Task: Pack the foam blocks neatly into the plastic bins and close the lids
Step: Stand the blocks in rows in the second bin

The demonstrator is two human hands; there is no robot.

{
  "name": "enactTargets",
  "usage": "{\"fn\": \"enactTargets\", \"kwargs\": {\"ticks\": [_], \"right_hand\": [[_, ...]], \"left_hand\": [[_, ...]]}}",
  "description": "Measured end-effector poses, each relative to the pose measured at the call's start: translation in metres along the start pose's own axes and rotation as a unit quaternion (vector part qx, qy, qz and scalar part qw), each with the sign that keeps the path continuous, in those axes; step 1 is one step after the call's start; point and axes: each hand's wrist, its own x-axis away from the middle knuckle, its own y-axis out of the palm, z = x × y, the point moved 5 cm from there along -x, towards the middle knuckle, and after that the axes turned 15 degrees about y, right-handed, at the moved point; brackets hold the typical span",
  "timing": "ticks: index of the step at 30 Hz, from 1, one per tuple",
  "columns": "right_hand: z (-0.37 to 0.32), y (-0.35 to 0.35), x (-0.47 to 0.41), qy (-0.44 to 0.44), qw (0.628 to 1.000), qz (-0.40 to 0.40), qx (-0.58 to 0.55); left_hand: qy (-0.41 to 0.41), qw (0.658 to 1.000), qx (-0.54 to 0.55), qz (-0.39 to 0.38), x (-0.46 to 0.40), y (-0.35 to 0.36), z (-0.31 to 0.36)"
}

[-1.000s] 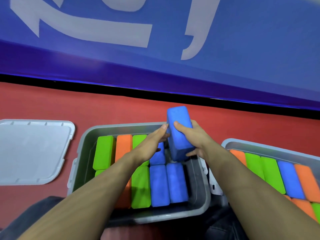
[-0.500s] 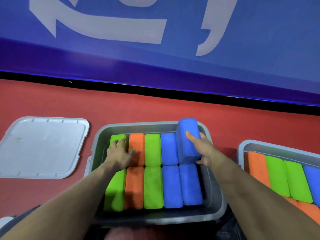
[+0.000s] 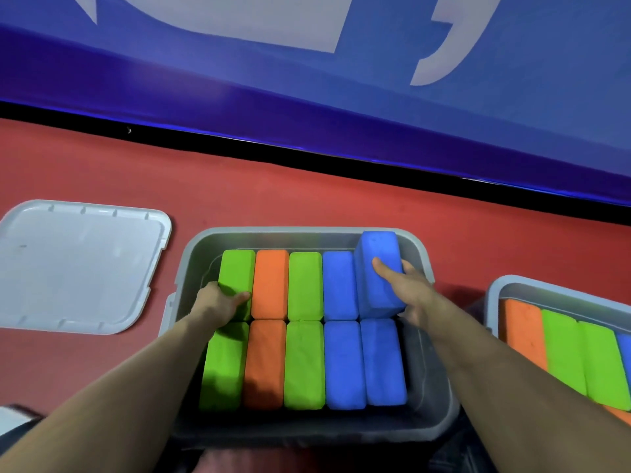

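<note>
here, nearest the camera, two bare forearms reach in from the bottom edge toward a grey bin on the red floor. near row in the bin, left to right: green block, orange block, green, blue, blue, all lying flat and touching side to side. far row: green, orange, green, blue, also flat and tight together.

left hand rests on the near end of the far-left green block, thumb lying on top, other fingers curled down its left side next to the bin wall.

right hand grips a blue block at the far-right slot; thumb on its top face, fingers wrapped around the right side. that block sits tilted, far end raised above the bin rim, near end down in the gap.

to the right, a second bin, partly out of frame, holds orange, green and blue blocks. to the left, a grey lid lies flat on the floor, apart from the bin.

farthest, a black strip, then a blue wall with pale markings.
</note>
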Motion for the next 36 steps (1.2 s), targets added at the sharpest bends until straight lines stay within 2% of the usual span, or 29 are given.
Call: {"fn": "enactTargets", "kwargs": {"ticks": [4, 10, 12, 16, 20, 25, 36], "right_hand": [[0.005, -0.001, -0.012, 0.018, 1.0, -0.01, 0.005], [0.012, 0.002, -0.019, 0.013, 0.999, -0.003, 0.035], [0.015, 0.004, -0.022, 0.003, 0.999, -0.002, 0.046], [0.02, 0.009, -0.032, -0.024, 0.996, 0.001, 0.089], [0.024, 0.006, -0.047, -0.041, 0.99, 0.024, 0.13], [0.034, 0.007, -0.055, -0.044, 0.986, 0.043, 0.157], [0.044, 0.007, -0.06, -0.058, 0.983, 0.063, 0.162]], "left_hand": [[-0.012, 0.999, 0.031, 0.023, -0.004, 0.004, -0.009], [-0.039, 0.978, 0.205, 0.0, -0.001, 0.019, -0.023], [-0.048, 0.973, 0.226, -0.011, -0.004, 0.026, -0.033], [-0.061, 0.98, 0.184, -0.045, -0.045, 0.044, -0.093], [-0.047, 0.99, 0.122, -0.049, -0.027, 0.033, -0.064], [-0.034, 0.993, 0.102, -0.055, -0.014, 0.027, -0.041], [-0.033, 0.995, 0.079, -0.06, -0.018, 0.029, -0.04]]}}
